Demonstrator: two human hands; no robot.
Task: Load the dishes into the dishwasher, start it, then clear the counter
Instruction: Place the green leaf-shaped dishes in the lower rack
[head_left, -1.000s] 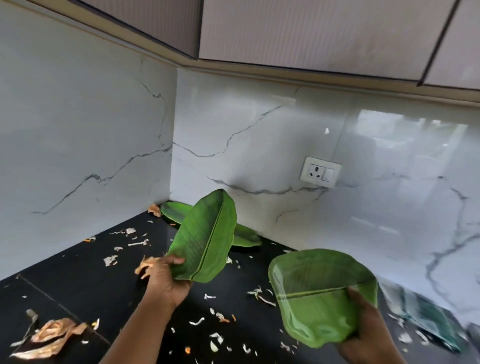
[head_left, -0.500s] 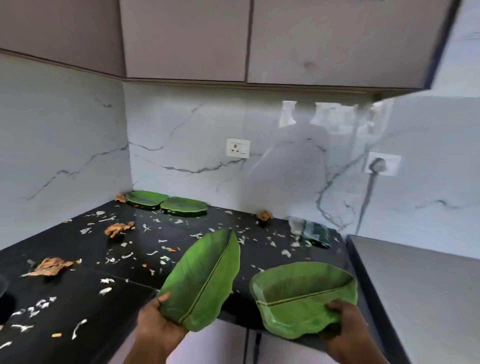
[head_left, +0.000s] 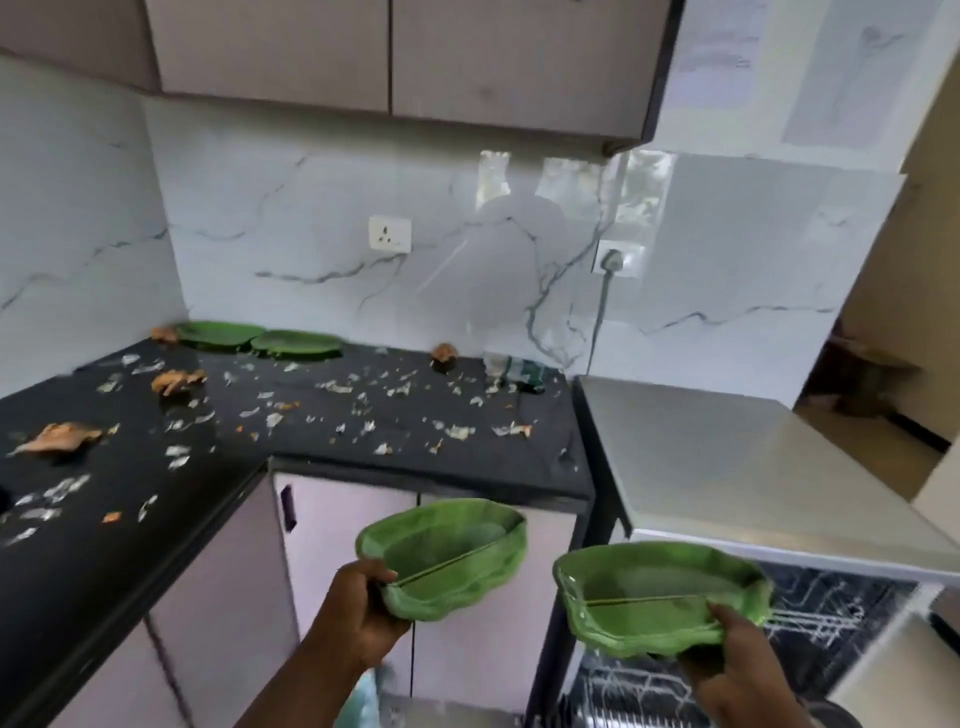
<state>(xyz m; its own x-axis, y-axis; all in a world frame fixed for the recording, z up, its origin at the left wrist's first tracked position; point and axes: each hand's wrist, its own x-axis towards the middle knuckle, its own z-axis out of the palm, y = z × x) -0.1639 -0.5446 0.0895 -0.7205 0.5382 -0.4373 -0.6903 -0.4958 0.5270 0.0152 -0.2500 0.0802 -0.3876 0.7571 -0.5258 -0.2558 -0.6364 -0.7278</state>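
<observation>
I am holding one green leaf-shaped plate (head_left: 452, 558) in my left hand (head_left: 358, 618), thumb over the near rim and the fingers curled under it, and a second leaf-shaped plate (head_left: 660, 603) in my right hand (head_left: 737, 660), gripped the same way at its near right edge. Both plates are hanging in the air in front of the pale cabinet doors (head_left: 337, 545), off the black table (head_left: 130, 483), and the right one is sitting just above the open dishwasher (head_left: 810, 613), whose wire rack is showing below the white appliance top (head_left: 727, 462). I am judging this to be the loading step, so I am planning to tip each plate onto its edge and slide it between the rack tines, right plate first since it is nearest, keeping the left one level and away from it so the rims are not knocking together. The shallow curved rims are giving my thumbs little to hold, so I am keeping the grip firm while I am lowering. Two more leaf plates (head_left: 260, 338) are lying at the back of the table among scattered food scraps (head_left: 322, 405), waiting for later. A crumpled wrapper (head_left: 519, 371) is lying near the wall, but its print is too blurred to read, and I am finding no legible brand or writing anywhere else.
</observation>
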